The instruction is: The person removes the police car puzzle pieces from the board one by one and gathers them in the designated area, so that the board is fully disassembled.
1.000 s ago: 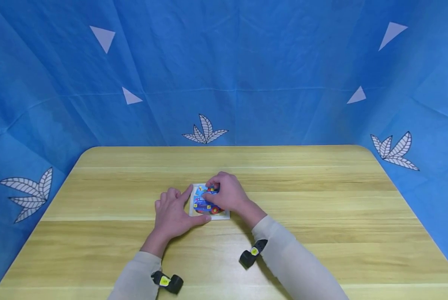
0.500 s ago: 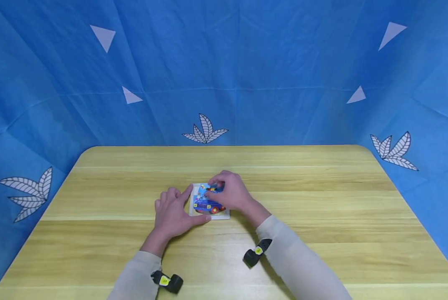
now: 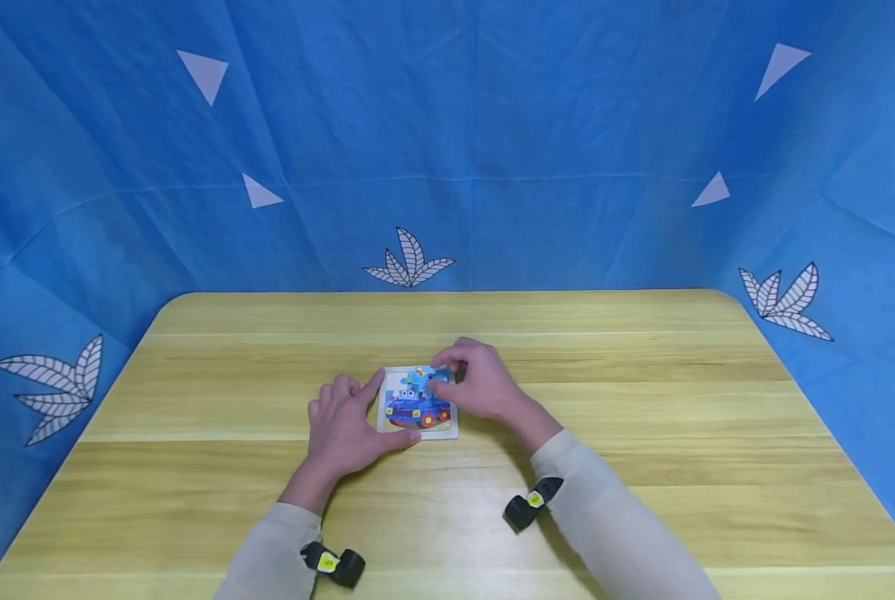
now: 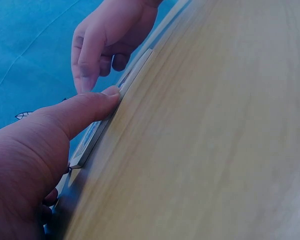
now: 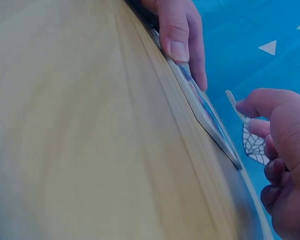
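Note:
A small square puzzle board (image 3: 416,410) with a blue car picture lies flat on the middle of the wooden table (image 3: 642,433). My left hand (image 3: 365,421) braces its near-left corner, the index finger straight along the left side and the thumb (image 4: 85,112) pressed against the near edge of the board (image 4: 101,127). My right hand (image 3: 447,377) hovers over the board's far-right corner and pinches a thin puzzle piece (image 5: 235,104) between thumb and fingertips, lifted off the board (image 5: 202,107). In the right wrist view the left hand (image 5: 180,35) lies on the board's far side.
Blue cloth (image 3: 492,150) printed with white leaves and triangles walls in the table at the back and both sides. Bare wood stretches left, right and in front of the board. Black bands with yellow tags (image 3: 528,502) sit on both sleeves.
My right hand has drawn back to the right with a piece pinched in its fingers, uncovering more of the car picture. The left hand has stayed put.

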### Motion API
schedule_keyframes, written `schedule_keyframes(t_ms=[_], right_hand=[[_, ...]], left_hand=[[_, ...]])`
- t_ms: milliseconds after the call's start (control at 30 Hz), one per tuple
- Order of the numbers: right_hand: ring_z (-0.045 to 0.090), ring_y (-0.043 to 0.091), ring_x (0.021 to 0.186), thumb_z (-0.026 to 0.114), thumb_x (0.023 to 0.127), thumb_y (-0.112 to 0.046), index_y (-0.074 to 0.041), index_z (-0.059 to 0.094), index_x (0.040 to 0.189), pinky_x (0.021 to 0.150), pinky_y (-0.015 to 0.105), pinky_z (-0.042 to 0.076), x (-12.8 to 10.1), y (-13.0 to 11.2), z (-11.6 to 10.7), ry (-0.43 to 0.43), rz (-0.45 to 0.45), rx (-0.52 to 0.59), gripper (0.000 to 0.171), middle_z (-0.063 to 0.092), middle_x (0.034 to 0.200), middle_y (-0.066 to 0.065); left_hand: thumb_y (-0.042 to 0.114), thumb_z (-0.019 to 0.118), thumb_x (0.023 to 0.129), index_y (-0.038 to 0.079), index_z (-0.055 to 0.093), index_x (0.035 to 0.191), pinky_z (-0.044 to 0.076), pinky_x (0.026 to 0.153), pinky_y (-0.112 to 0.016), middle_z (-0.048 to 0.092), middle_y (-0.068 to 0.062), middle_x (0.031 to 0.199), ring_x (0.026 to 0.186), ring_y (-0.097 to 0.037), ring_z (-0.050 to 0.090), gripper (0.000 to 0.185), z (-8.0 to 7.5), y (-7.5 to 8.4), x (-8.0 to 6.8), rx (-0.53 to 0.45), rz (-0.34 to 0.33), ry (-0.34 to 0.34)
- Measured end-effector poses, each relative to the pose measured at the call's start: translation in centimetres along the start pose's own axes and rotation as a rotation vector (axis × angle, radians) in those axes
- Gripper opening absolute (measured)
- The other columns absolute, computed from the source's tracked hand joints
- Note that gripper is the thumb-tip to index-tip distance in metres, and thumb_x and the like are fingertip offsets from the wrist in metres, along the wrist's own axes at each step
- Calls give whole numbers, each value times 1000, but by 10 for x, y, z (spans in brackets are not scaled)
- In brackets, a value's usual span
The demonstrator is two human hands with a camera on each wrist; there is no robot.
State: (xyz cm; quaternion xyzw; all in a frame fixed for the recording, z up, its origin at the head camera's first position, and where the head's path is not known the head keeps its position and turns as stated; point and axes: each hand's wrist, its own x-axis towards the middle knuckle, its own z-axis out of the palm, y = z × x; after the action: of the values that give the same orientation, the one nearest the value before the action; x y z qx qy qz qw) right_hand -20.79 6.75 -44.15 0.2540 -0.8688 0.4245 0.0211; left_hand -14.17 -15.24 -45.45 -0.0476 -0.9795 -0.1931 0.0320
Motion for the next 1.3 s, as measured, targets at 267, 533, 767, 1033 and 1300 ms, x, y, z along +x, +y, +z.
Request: schedule_keyframes(t_ms=[267, 533, 767, 1033, 1300], right_hand=[[51, 12, 73, 79, 75, -23, -13, 72, 96, 66, 28, 44, -6, 11, -12, 14, 17, 11, 23, 58, 80, -1], [50, 13, 72, 79, 75, -22, -13, 72, 95, 65, 30, 43, -11, 22, -21, 50, 40, 4, 23, 56, 77, -3], [50, 14, 72, 79, 76, -22, -13, 72, 96, 64, 31, 44, -14, 28, -29, 50, 57, 8, 23, 57, 79, -2], [48, 17, 70, 79, 77, -21, -13, 71, 98, 62, 31, 42, -18, 37, -41, 62, 84, 28, 24, 55, 76, 1], [47, 16, 70, 79, 77, -20, -14, 71, 98, 62, 32, 41, -19, 47, -49, 58, 81, -4, 23, 54, 76, 1]], left_hand=[[87, 58, 53, 20, 40, 144, 16, 67, -37, 32, -3, 91, 83, -24, 28, 115, -1, 1, 0, -8, -7, -4], [86, 59, 53, 21, 39, 145, 16, 67, -37, 32, -3, 91, 82, -24, 28, 114, -1, 1, 0, -13, -6, -13], [86, 59, 53, 19, 38, 146, 18, 66, -36, 35, -2, 89, 81, -22, 30, 116, -2, 0, 0, -6, 1, -28], [85, 61, 54, 17, 38, 146, 27, 77, -40, 54, -7, 105, 92, -24, 42, 116, -3, 2, 1, -4, 2, -60], [85, 60, 54, 13, 39, 145, 31, 87, -45, 58, -13, 125, 106, -29, 53, 118, -7, 3, 3, -21, 1, -84]])
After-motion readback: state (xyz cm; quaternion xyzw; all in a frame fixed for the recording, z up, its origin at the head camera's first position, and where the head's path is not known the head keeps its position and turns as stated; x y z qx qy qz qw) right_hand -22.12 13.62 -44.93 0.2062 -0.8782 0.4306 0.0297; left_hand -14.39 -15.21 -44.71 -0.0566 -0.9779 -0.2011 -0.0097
